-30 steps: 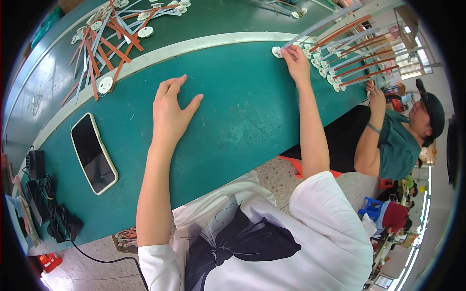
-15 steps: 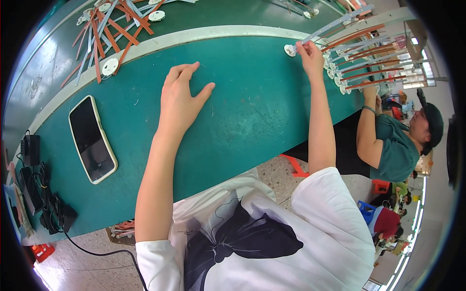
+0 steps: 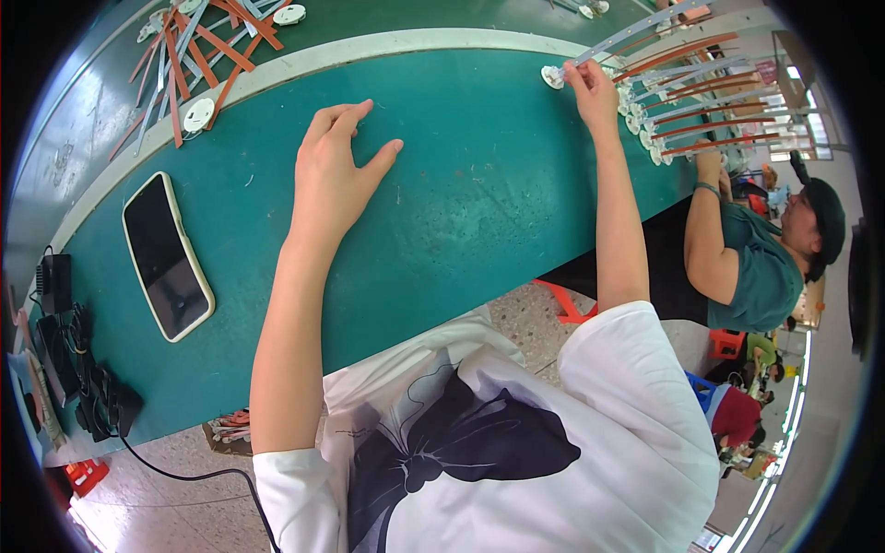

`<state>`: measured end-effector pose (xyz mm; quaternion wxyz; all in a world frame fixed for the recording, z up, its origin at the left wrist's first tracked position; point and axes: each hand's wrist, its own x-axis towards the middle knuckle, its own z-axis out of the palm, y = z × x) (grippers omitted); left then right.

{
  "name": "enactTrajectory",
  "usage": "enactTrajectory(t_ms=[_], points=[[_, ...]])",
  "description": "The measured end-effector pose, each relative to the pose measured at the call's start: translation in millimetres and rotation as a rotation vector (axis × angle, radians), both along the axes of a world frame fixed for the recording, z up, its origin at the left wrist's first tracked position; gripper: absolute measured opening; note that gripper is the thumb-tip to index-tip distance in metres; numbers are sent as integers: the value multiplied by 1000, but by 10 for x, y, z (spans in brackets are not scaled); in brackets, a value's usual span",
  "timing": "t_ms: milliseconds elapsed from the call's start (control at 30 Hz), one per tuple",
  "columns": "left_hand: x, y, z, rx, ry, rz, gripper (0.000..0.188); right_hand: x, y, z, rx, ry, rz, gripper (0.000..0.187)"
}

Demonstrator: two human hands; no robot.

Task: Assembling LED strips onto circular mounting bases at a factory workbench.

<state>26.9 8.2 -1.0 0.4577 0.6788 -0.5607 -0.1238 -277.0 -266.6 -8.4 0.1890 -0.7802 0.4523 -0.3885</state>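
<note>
My right hand (image 3: 595, 97), at the far right of the green table, pinches a pale grey, dotted strip (image 3: 636, 33) near its white round end piece (image 3: 552, 77). Just to its right lies a row of similar strips, grey and reddish-brown (image 3: 724, 145), each with a white end piece near the table side. Over the table's left-middle part, my left hand (image 3: 330, 175) is open with thumb and fingers apart, holding nothing. I cannot tell whether it touches the surface.
A phone (image 3: 167, 258) with a pale case lies left of my left arm. Black adapters and cables (image 3: 109, 405) sit at the table's left end. Beyond the pale ledge (image 3: 387, 44) is a tangled pile of strips (image 3: 198, 55). A co-worker (image 3: 751, 249) sits at the right.
The whole view has shifted slightly, with the table and strips sitting a little higher in it. My right hand keeps its pinch on the grey strip; my left hand stays open.
</note>
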Motion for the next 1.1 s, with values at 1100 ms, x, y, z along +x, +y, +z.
enactTrajectory(t_ms=[1100], points=[[21, -74, -157, -139, 60, -88, 43, 3816, 1643, 571, -227, 796, 1032, 35]])
